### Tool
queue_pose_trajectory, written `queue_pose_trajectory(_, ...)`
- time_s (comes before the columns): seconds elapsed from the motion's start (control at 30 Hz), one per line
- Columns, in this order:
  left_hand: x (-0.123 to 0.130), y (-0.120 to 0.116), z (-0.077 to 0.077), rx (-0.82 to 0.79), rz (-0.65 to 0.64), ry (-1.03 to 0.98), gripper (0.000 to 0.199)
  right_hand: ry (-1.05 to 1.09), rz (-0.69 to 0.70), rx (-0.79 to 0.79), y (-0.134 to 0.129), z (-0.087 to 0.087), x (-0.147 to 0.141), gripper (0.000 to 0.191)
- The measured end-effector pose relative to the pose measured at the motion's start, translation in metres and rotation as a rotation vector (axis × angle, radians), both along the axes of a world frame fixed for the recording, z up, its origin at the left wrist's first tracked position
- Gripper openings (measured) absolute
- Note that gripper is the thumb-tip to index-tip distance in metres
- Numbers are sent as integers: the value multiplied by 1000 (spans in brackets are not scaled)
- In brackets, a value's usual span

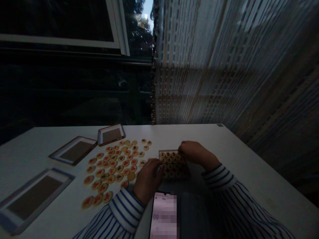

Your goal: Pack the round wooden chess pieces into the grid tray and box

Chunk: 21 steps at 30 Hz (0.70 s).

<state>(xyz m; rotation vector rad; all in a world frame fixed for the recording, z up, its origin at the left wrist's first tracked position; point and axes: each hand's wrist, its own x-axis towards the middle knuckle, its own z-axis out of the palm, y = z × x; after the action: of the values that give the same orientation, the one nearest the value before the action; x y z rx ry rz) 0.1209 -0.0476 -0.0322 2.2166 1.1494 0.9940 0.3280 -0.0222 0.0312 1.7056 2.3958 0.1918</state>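
A patterned curtain (199, 59) hangs behind the right part of the white table (236, 159), with a dark window (57, 20) to its left. Both forearms reach in over the table in blue-and-white striped sleeves (127, 207).

The loose pieces (112, 170) spread across the table left of the left hand (149, 177), some close beside it. They are round and pale, many with red characters, others with black ones; a few show plain faces. The individual characters are too small and dim to read surely.

Three shallow trays (32, 197) with brown bases lie beyond the loose pieces, toward the left side of the table.

The box (169, 151) lies between the hands, filled with rows of pieces; those that can be made out bear black characters. The left hand is at its left side, fingers bent and thumb apart from them; the right hand (198, 154) is at its far right corner, fingers bunched together. Whether either one pinches a piece cannot be told.

A phone (161, 215) lies at the near edge of the view, close to the left wrist. Its pink screen shows "00"; the rest is pixelated or too faint. A small dark label (220, 125) marks the table's far right corner, its print illegible.
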Motion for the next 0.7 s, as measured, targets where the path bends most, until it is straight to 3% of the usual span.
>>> queue_pose_trajectory(0.7, 1, 0, 2, 2, -11, 26, 19, 13, -1, 1, -2, 3, 1, 22)
